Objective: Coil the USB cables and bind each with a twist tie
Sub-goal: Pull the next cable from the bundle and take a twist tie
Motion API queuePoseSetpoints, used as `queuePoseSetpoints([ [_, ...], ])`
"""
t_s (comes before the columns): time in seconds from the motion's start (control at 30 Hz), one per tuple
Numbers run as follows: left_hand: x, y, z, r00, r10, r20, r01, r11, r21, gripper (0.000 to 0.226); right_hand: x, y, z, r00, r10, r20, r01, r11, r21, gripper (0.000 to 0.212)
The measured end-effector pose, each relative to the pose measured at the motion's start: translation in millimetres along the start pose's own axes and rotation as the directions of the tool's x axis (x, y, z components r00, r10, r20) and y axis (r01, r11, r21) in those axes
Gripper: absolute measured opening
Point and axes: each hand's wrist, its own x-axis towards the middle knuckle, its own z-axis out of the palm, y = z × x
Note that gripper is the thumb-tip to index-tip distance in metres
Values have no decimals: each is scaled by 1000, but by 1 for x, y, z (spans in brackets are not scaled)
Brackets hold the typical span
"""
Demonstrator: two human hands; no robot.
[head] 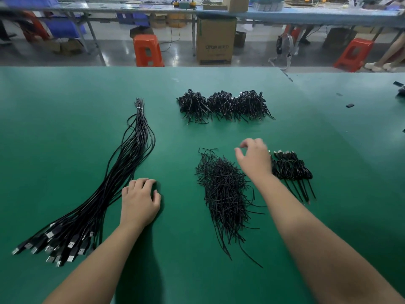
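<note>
A long bundle of straight black USB cables (122,172) lies on the left of the green table (65,128), plugs fanned out near the front edge. My left hand (140,200) rests beside it on the mat, fingers curled, holding nothing. A loose heap of black twist ties (223,194) lies in the middle. My right hand (255,157) hovers above and right of that heap, fingers loosely bent and empty, next to a short row of coiled cables (291,170). Three piles of coiled, bound cables (223,105) sit farther back.
The table's far edge runs across the view, with orange stools (148,50), a cardboard box (215,40) and another workbench beyond. Small dark items (350,105) lie at the right of the mat. A person's legs (392,53) show at the far right.
</note>
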Motion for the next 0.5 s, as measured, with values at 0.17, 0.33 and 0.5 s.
queuePoseSetpoints([
  [0.17, -1, -1, -1, 1000, 1, 4, -1, 1000, -6, 32, -62, -82, 53, 953, -142, 266, 66, 959, 277, 13],
  [0.33, -2, 0, -5, 1000, -8, -5, 8, 1000, -21, 38, -125, -102, 105, 921, -150, 360, 67, 970, 234, 26],
  [0.5, -3, -2, -6, 998, -61, -18, 59, 995, -83, 28, -148, -95, 116, 954, -239, 182, 201, 958, 204, 19],
])
